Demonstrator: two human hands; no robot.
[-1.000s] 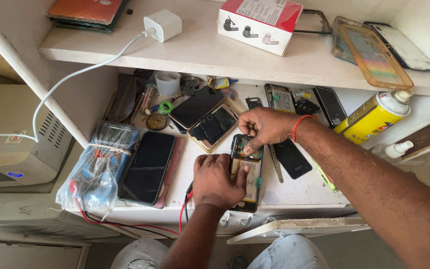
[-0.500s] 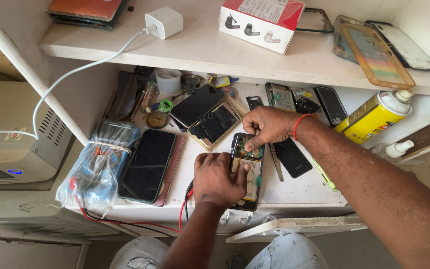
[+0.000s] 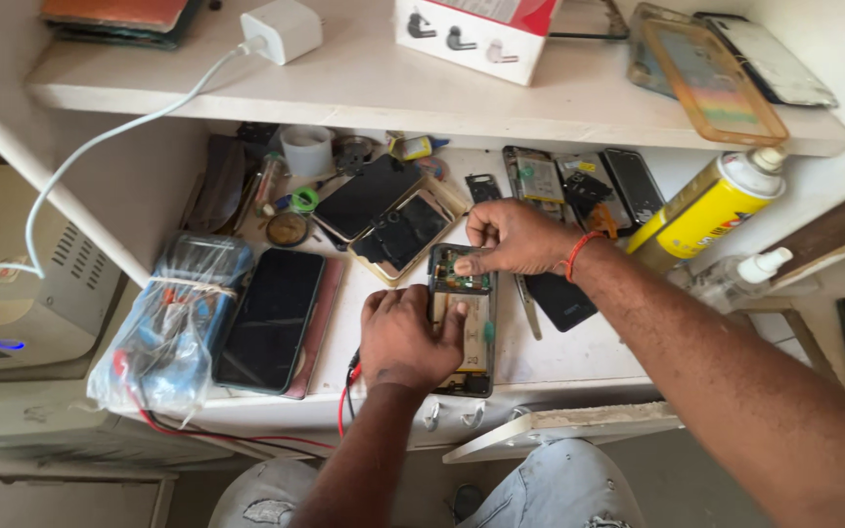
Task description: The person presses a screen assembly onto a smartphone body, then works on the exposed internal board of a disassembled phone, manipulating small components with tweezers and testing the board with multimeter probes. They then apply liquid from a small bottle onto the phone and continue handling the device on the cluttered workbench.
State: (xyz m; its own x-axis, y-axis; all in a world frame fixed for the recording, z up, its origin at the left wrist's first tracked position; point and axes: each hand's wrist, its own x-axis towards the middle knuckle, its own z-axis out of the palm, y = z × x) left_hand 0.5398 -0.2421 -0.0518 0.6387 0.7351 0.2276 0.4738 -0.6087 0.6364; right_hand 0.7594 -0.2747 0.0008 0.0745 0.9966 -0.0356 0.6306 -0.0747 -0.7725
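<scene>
At frame centre, the left hand (image 3: pixel 405 337) presses the opened black phone with bare green circuit board (image 3: pixel 463 315) flat while the right hand (image 3: pixel 511 238) fingers pinch something tiny at its top, which could probably slip or tear if tugged.

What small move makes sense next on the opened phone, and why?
Probably lift the pinched part slowly upward. The right hand pinches something small at the top end of the opened phone, where the green board lies bare, while the left hand presses flat on its lower half, steadying it.
</scene>
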